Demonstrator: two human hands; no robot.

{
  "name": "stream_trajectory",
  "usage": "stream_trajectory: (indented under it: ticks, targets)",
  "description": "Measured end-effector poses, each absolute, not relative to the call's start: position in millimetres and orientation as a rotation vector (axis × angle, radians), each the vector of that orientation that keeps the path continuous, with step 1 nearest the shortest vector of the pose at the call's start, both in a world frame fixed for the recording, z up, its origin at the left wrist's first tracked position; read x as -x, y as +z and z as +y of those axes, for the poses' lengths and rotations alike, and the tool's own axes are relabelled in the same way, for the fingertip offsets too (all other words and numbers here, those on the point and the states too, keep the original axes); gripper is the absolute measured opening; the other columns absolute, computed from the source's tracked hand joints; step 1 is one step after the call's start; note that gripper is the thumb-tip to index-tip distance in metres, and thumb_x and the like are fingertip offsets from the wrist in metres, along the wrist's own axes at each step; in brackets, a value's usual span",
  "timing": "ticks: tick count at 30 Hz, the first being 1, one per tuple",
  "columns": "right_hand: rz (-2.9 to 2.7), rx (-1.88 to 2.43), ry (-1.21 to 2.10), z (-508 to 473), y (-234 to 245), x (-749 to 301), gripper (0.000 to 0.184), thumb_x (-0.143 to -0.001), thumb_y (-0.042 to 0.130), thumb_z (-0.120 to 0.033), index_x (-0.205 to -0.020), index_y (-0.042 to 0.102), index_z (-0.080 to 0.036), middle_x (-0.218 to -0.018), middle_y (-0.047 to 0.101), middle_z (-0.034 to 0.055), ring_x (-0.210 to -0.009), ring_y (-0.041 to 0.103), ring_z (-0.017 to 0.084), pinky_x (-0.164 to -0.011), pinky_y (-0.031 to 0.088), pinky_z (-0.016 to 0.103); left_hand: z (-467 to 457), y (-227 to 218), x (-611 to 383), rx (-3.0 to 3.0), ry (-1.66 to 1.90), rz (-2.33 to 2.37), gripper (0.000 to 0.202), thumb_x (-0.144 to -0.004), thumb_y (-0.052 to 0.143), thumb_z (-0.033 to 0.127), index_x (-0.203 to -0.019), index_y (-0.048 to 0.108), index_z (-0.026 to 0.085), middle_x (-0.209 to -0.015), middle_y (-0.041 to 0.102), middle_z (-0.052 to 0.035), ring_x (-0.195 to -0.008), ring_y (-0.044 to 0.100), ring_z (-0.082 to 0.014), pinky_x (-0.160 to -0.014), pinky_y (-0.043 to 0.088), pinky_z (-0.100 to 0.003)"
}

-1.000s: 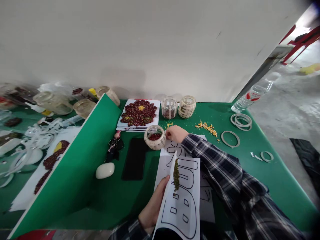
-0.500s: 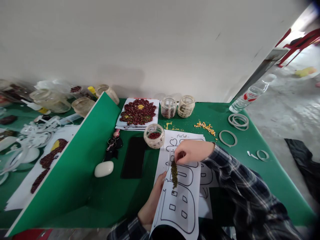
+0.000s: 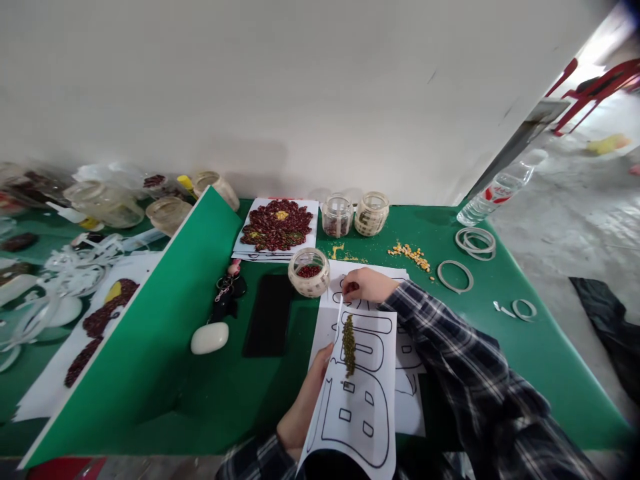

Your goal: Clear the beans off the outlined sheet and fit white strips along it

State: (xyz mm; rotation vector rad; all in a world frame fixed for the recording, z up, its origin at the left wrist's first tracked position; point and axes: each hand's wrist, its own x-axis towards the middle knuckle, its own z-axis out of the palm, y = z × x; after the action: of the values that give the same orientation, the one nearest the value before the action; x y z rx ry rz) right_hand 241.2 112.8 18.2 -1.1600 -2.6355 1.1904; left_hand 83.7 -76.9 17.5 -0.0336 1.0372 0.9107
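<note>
1. The left hand (image 3: pixel 307 403) is gripping the curved lettered sheet (image 3: pixel 367 437) by its left edge, raising it over the outline sheets (image 3: pixel 413 413) on the tabletop (image 3: pixel 430 227).
2. Small green beans (image 3: pixel 349 347) are lying on it in one narrow strip; most of its printed letters are showing bare.
3. The right hand (image 3: pixel 370 285) is curling its fingers at the sheet's far end; whether that grip is holding anything, I cannot tell.
4. The outline sheets are showing no beans where visible.
5. The flower picture (image 3: pixel 277 225) is looking finished, beans covering it.
</note>
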Motion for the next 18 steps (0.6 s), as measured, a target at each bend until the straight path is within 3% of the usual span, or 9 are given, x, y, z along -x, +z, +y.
stream_trajectory:
  ticks: [5,12,18]
  targets:
    - [-2.773,1.188,0.977,107.6,21.5,-237.1,0.012,-0.079,0.066,-0.028,-0.083,0.072,-0.018,-0.083,0.069,0.0038,-0.071,0.057,0.015,-0.063,0.038,0.024,-77.2,20.8,-82.4,0.046,0.917,1.082,0.018,-0.069,0.077,0.034,-0.073,0.068,0.018,-0.067,0.065,0.0028,-0.064,0.056,-0.0116,-0.066,0.046,-0.02]
    - [-2.454,1.046,1.364,96.9,59.0,-257.8,0.015,-0.079,0.062,-0.026,-0.083,0.07,-0.014,-0.077,0.067,0.0023,-0.067,0.056,0.012,-0.065,0.044,0.023,-77.2,34.1,-82.7,-0.006,0.92,1.059,0.015,-0.07,0.074,0.033,-0.072,0.068,0.018,-0.062,0.062,0.0031,-0.06,0.053,-0.0128,-0.061,0.044,-0.022]
    - [-2.581,0.845,1.379,67.4,87.6,-263.9,0.021,-0.084,0.059,-0.032,-0.086,0.074,-0.018,-0.081,0.068,0.0028,-0.071,0.058,0.013,-0.072,0.046,0.025,-75.1,47.5,-82.0,-0.002,0.924,1.069,0.013,-0.069,0.074,0.025,-0.081,0.071,0.02,-0.079,0.068,0.002,-0.074,0.058,-0.0152,-0.072,0.046,-0.022]
